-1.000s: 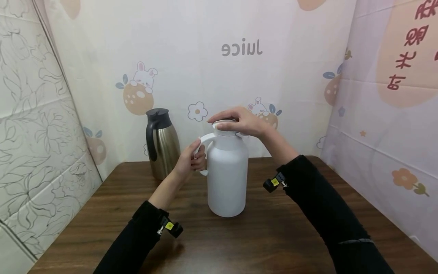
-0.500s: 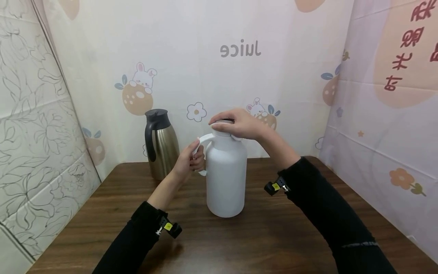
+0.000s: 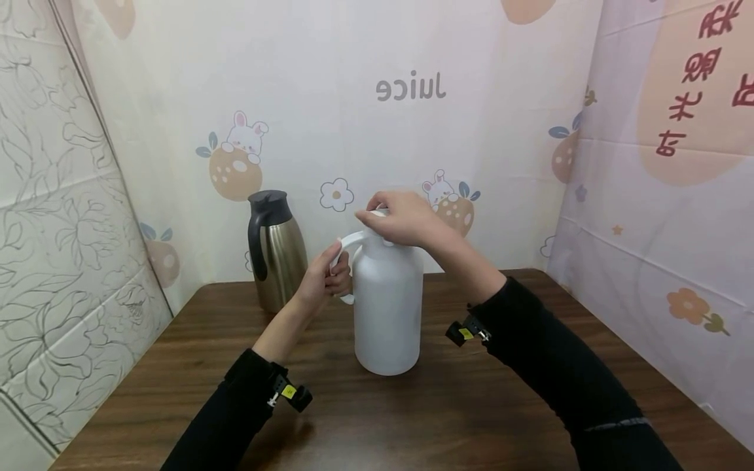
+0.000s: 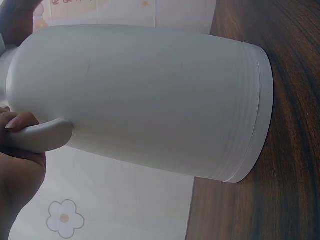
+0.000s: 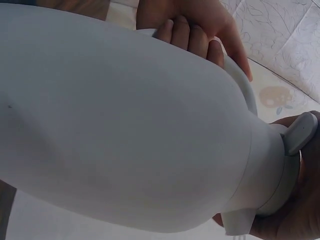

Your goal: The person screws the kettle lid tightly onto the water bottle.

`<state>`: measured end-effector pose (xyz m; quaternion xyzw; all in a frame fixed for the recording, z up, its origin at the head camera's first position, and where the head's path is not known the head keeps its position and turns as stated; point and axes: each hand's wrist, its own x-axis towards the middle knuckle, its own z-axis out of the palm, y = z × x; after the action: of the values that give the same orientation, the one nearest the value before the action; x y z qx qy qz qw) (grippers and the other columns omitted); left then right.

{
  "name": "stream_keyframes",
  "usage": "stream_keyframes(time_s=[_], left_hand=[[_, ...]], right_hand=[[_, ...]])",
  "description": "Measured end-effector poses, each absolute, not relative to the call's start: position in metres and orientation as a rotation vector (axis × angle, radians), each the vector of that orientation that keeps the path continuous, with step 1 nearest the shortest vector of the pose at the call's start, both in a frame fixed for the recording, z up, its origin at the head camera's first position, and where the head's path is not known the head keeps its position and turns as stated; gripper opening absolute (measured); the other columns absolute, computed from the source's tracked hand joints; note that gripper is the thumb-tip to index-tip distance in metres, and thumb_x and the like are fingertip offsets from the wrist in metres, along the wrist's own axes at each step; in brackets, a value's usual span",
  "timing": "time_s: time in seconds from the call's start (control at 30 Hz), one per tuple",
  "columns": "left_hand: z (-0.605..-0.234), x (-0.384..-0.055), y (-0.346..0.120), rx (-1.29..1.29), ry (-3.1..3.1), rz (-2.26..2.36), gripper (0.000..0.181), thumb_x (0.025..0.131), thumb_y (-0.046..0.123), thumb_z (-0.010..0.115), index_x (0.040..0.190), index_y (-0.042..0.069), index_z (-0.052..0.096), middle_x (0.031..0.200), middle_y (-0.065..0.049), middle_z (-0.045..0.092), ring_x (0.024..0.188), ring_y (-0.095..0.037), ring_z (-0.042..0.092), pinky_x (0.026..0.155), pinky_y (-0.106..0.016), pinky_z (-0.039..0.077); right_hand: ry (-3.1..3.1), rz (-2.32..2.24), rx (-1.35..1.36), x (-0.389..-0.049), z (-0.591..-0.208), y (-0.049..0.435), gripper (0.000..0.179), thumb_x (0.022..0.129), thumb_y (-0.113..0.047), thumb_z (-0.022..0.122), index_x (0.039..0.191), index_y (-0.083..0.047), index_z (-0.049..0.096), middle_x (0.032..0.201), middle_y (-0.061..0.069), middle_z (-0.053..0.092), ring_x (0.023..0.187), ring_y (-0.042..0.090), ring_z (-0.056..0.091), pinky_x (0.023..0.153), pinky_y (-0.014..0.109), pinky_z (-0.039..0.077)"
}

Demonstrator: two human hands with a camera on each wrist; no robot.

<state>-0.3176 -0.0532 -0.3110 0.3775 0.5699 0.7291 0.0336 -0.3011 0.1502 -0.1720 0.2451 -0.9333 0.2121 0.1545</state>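
Observation:
A white vacuum jug (image 3: 387, 314) stands upright on the brown wooden table. My left hand (image 3: 323, 278) grips its handle (image 4: 45, 136) from the left, fingers wrapped around it. On top, my right hand (image 3: 405, 219) holds the lid (image 5: 281, 187), with thumb and fingers bent around its edge. Most of the lid is hidden under that hand in the head view. The right wrist view shows a small tab (image 5: 301, 132) by the lid and a short spout (image 5: 239, 221) at the neck.
A gold-coloured metal vacuum jug (image 3: 283, 261) with a black top and handle stands behind my left hand. Printed cloth (image 3: 389, 144) hangs along the back and sides of the table (image 3: 377, 418).
My right hand has turned on the lid, and its fingers have curled in more closely around it. My left hand keeps its grip, and the white jug stays in place.

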Motion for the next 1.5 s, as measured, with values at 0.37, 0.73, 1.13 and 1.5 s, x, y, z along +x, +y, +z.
stream_keyframes(time_s=[0.37,0.73,1.13,1.5], left_hand=[[-0.314,-0.319,-0.055,1.153,1.75,2.252,0.05,0.116,0.044,0.03,0.073,0.019,0.037,0.054,0.013,0.035,0.046,-0.008,0.029,0.051,-0.033,0.018],[-0.313,-0.321,-0.052,1.173,1.749,2.235,0.05,0.115,0.046,0.031,0.073,0.02,0.036,0.054,0.012,0.033,0.045,-0.009,0.028,0.052,-0.036,0.015],[-0.311,-0.32,-0.051,1.151,1.724,2.251,0.051,0.114,0.049,0.036,0.072,0.021,0.037,0.054,0.013,0.035,0.045,-0.006,0.03,0.05,-0.033,0.018],[-0.31,-0.319,-0.053,1.148,1.733,2.262,0.05,0.115,0.044,0.032,0.071,0.021,0.037,0.053,0.014,0.035,0.045,-0.005,0.03,0.048,-0.025,0.023]], right_hand=[[-2.733,0.471,0.553,-0.296,-0.168,0.139,0.05,0.102,-0.054,0.059,0.126,-0.012,0.073,0.114,0.008,0.072,0.089,0.025,0.064,0.073,0.038,0.05],[-2.652,0.612,0.955,-0.313,-0.172,0.167,0.05,0.105,-0.055,0.057,0.133,-0.016,0.073,0.134,0.004,0.07,0.126,0.023,0.063,0.099,0.046,0.053],[-2.015,0.709,1.472,-0.348,-0.202,0.182,0.035,0.103,-0.031,0.056,0.12,-0.01,0.078,0.119,0.002,0.077,0.115,0.02,0.071,0.095,0.044,0.056],[-1.946,0.712,1.353,-0.348,-0.208,0.173,0.029,0.103,-0.02,0.057,0.109,-0.009,0.083,0.109,0.004,0.08,0.104,0.02,0.075,0.077,0.038,0.059]])
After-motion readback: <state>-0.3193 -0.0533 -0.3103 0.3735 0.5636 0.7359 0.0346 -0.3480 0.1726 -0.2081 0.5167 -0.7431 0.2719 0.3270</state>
